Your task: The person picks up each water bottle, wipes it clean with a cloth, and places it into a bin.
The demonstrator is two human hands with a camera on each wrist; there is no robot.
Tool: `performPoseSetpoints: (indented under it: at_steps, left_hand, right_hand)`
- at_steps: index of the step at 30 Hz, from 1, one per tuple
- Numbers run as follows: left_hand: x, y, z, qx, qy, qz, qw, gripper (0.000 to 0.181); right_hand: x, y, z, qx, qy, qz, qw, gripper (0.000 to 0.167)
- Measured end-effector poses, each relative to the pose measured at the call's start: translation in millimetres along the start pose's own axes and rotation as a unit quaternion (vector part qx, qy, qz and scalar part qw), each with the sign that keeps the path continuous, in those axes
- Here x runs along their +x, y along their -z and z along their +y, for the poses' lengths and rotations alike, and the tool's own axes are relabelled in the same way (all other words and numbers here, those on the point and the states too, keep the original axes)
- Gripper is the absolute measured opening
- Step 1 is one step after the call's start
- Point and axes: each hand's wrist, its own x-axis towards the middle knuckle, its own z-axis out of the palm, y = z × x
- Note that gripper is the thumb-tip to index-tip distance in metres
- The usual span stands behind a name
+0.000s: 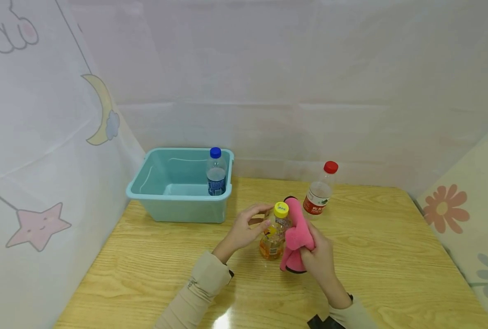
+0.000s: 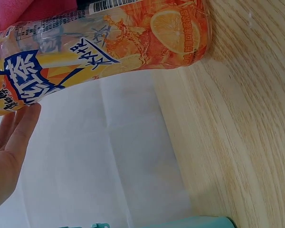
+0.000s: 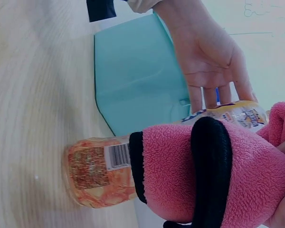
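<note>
A teal basin [image 1: 186, 211] holds a blue-capped bottle [image 1: 216, 178]. The left hand [image 1: 245, 229], fingers fairly straight, touches the upper part of a yellow-capped orange-tea bottle [image 1: 273, 244], upright on the wooden table [image 1: 145, 274]; steadying it there should prevent tipping. The right hand [image 1: 321, 256] grips a bunched pink cloth [image 1: 299, 235] alongside; light, even wiping seems best. Rightmost stands a red-capped bottle [image 1: 319, 197].

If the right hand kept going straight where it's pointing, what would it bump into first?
Probably the yellow-capped bottle, with the pink cloth in the right hand leading. Whether they already touch is hard to tell.
</note>
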Motion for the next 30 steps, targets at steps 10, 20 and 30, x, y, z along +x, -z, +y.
performPoseSetpoints:
  at_steps: [10,20,30]
  left_hand:
    - [-0.5,0.0,2.9,-0.008,0.01,0.003,0.9999,0.032]
    - [-0.4,-0.9,0.0,-0.011,0.012,0.005,0.9999,0.032]
    - [-0.8,-1.4,0.5,-0.018,0.004,0.008,0.9998,0.031]
  right_hand:
    - [-7.3,-9,9,0.016,-0.027,-0.004,0.9995,0.062]
    - [-15.1,-16,17,0.02,-0.07,-0.013,0.9973,0.06]
    - [-25.8,-23,29,0.014,-0.11,-0.057,0.9922,0.057]
